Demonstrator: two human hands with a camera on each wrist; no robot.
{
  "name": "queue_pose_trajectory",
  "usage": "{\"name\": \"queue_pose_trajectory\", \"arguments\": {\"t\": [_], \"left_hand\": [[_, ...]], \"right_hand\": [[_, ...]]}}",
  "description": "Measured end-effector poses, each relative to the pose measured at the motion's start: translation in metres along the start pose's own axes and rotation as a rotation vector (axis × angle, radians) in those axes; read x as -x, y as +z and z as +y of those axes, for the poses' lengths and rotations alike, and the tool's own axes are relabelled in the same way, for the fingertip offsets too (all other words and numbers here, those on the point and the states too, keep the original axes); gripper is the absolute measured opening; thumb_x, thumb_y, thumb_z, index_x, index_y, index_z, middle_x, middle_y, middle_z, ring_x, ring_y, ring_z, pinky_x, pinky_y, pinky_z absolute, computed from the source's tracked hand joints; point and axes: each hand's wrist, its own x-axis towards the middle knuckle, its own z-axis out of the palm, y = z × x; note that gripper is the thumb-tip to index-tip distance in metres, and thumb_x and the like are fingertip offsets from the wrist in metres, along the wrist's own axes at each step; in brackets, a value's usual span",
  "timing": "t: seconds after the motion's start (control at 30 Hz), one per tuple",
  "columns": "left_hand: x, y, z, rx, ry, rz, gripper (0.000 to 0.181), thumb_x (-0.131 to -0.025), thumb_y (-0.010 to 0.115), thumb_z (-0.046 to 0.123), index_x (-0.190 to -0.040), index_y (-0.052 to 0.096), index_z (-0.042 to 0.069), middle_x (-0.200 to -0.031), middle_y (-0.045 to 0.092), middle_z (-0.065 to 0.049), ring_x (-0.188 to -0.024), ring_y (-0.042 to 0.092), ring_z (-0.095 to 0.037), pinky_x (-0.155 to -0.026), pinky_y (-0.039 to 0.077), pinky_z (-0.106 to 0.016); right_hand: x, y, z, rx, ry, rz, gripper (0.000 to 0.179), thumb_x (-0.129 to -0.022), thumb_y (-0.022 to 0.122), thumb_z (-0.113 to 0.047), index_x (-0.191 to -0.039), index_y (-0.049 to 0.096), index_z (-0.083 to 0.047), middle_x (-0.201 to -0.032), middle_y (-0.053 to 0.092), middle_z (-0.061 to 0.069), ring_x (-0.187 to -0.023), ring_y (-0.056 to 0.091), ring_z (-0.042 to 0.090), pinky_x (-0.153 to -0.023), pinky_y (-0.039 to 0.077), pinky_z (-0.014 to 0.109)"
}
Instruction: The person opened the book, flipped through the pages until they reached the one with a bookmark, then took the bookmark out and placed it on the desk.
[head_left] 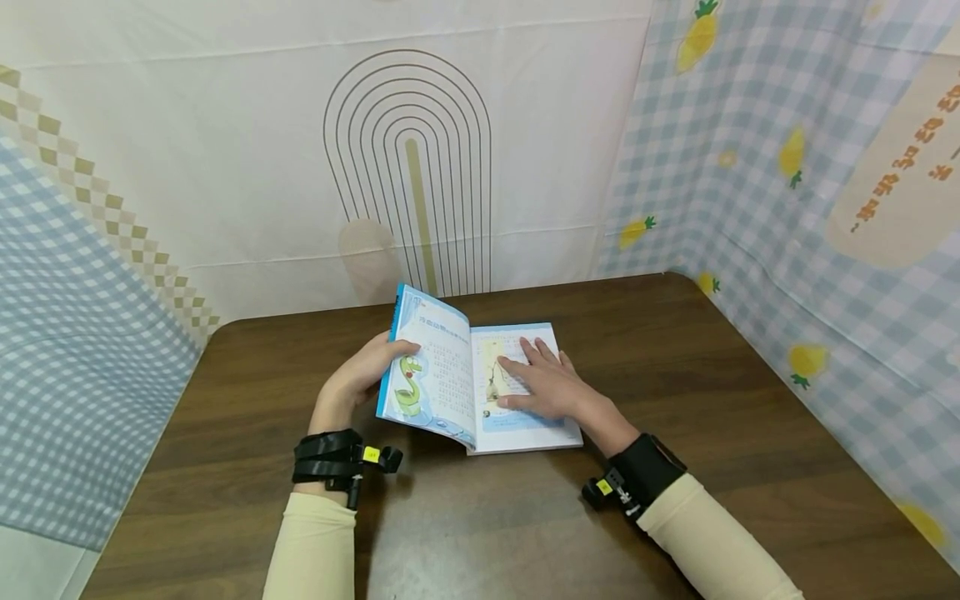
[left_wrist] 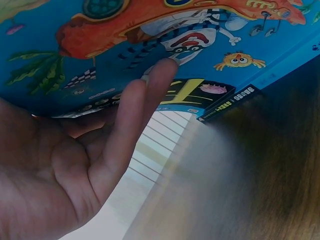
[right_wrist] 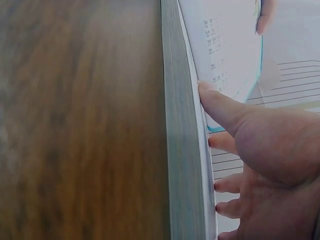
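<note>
An open picture book (head_left: 442,375) with printed text lies on the brown table, its left side raised at a slant. My left hand (head_left: 365,367) grips that raised side at its outer edge, thumb on the page beside a green cartoon snake and fingers behind the cover. From below, the left wrist view shows the blue illustrated cover (left_wrist: 235,35) with the left hand's fingers (left_wrist: 131,107) against it. My right hand (head_left: 551,387) rests spread on the flat right page. In the right wrist view its fingertips touch the page above the thick page block (right_wrist: 187,150).
The wooden table (head_left: 712,400) extends around the book. Behind it hangs a white cloth (head_left: 555,125) with arched lines. Checked cloths hang at both sides, the right one (head_left: 750,225) with yellow pineapples. Each wrist wears a black strap (head_left: 327,457) with a small camera.
</note>
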Motion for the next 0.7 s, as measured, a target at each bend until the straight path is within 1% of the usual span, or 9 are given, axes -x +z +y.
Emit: {"name": "queue_pose_trajectory", "arguments": {"t": [0.2, 0.4, 0.57, 0.7], "left_hand": [[0.0, -0.001, 0.0, 0.002, 0.0, -0.003, 0.048, -0.11, 0.051, 0.024, -0.153, 0.045, 0.002, -0.109, 0.076, -0.011, -0.086, 0.078, -0.022, -0.071, 0.065, -0.034], [0.0, -0.002, -0.001, 0.003, 0.014, -0.013, 0.048, -0.111, 0.05, 0.024, -0.153, 0.044, 0.002, -0.11, 0.075, -0.013, -0.087, 0.078, -0.023, -0.072, 0.065, -0.034], [0.0, -0.002, -0.001, 0.001, 0.007, -0.011, 0.047, -0.111, 0.051, 0.023, -0.152, 0.045, 0.002, -0.108, 0.076, -0.011, -0.085, 0.078, -0.022, -0.07, 0.064, -0.034], [-0.001, -0.003, -0.001, 0.0, 0.011, -0.021, 0.047, -0.11, 0.05, 0.022, -0.152, 0.046, 0.001, -0.106, 0.076, -0.011, -0.084, 0.078, -0.021, -0.07, 0.064, -0.033]], "right_hand": [[0.002, -0.002, 0.001, -0.007, 0.007, -0.001, 0.079, -0.101, 0.064, -0.06, -0.165, 0.04, -0.021, -0.175, 0.012, 0.021, -0.161, 0.002, 0.046, -0.122, 0.006, 0.075], [0.0, -0.005, 0.003, -0.028, 0.001, -0.002, 0.079, -0.102, 0.064, -0.059, -0.165, 0.039, -0.02, -0.175, 0.011, 0.023, -0.161, 0.002, 0.047, -0.122, 0.006, 0.075], [0.001, -0.007, 0.007, -0.034, 0.01, 0.0, 0.079, -0.102, 0.064, -0.058, -0.165, 0.039, -0.019, -0.174, 0.01, 0.025, -0.16, 0.002, 0.048, -0.122, 0.007, 0.075], [0.001, -0.008, 0.011, -0.043, 0.019, 0.001, 0.079, -0.102, 0.065, -0.058, -0.165, 0.039, -0.019, -0.174, 0.011, 0.026, -0.16, 0.002, 0.049, -0.121, 0.008, 0.077]]}}
